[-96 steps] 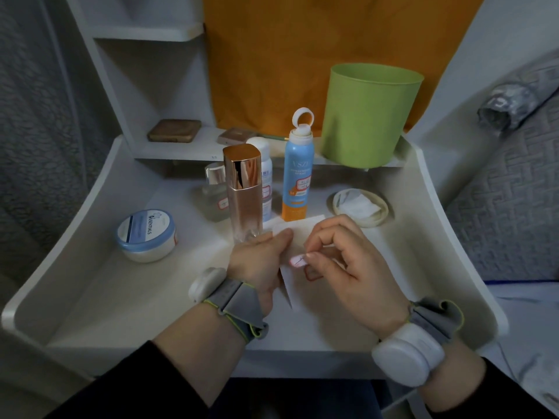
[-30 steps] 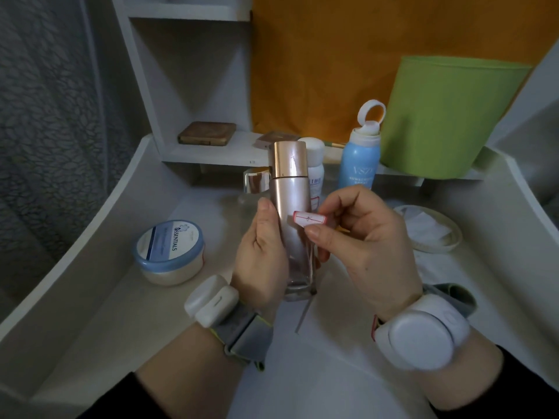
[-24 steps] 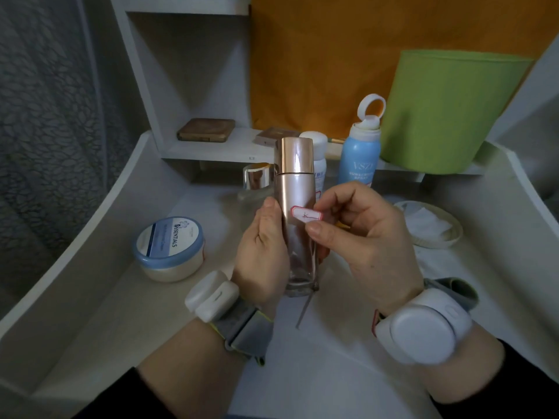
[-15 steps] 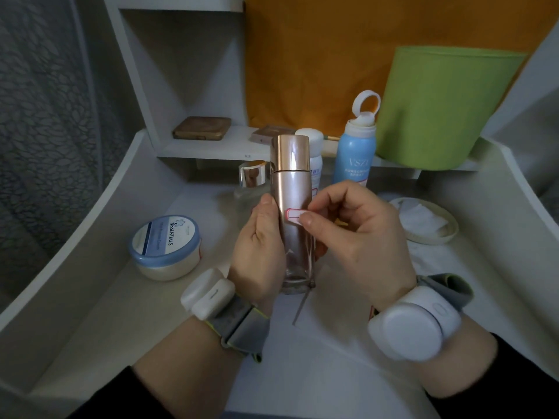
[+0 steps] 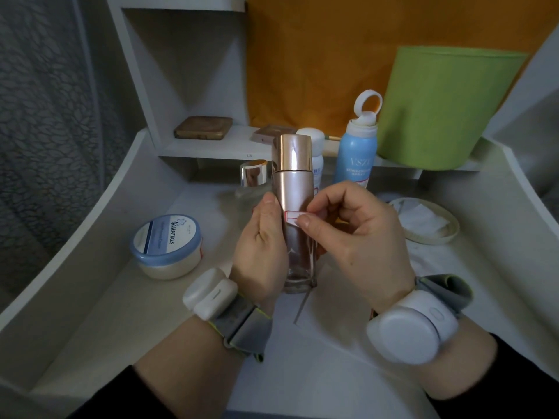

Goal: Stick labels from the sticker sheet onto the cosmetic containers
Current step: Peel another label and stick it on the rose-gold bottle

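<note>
reading first: the round cream tub with the pale blue lid [image 5: 166, 246], left of your hands, says "essentials" across its top. the light blue spray can with the white ring cap [image 5: 357, 158] at the back has "spray" in small print under larger letters that i can't fully make out. the small white label with a red border [image 5: 291, 217] looks blank from here.

now the work. your left hand [image 5: 263, 246] grips the tall rose-gold bottle with a mirror-shiny metallic cap [image 5: 295, 189], thumb laid up its left side, fingers curled round behind. the bottle stands upright in the middle of the white curved-edge table [image 5: 90, 297]. i can't tell whether its clear thick base touches the top. its body runs from pearly pink up top to see-through glass below.

your right hand [image 5: 357, 234] pinches the right end of the label between thumb tip and bent forefinger. the left end lies flat on the bottle's front, about halfway up, level. your other fingers are curled loosely behind.

a lime green plastic bucket [image 5: 447, 107] sits on the back shelf, right.
</note>
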`<state>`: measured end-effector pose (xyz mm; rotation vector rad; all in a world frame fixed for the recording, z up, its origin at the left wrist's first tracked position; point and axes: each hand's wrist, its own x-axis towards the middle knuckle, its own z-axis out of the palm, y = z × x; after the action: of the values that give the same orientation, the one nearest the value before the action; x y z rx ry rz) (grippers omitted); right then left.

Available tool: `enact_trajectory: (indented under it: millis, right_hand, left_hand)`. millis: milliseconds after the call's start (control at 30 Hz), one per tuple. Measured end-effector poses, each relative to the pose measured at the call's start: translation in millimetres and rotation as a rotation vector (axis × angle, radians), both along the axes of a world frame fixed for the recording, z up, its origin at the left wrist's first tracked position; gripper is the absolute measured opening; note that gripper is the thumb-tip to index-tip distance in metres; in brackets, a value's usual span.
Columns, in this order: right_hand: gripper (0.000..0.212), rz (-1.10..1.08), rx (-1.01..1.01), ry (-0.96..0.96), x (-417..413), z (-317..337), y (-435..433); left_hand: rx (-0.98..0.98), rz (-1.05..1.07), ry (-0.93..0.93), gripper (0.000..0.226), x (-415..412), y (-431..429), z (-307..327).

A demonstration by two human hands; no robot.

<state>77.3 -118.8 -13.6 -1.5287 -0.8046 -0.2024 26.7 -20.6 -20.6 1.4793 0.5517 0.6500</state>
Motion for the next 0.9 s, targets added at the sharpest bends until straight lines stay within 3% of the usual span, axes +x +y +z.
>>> enact_trajectory:
  millis: [433,800,900]
  right_hand:
    - [0.013,-0.040,-0.025,-0.032,0.5,-1.3,-0.1]
    - [0.014,-0.048,-0.004,0.019,1.4,-0.7,-0.7]
    - [0.018,-0.035,0.011,0.024,1.6,0.0,-1.0]
  left_hand:
    - [0.029,-0.014,0.027,0.040,-2.9,-3.1,5.1]
    - [-0.013,-0.160,-0.012,0.075,-4.9,-1.6,0.9]
    - [-0.011,-0.202,-0.048,0.065,-3.4,-2.1,0.2]
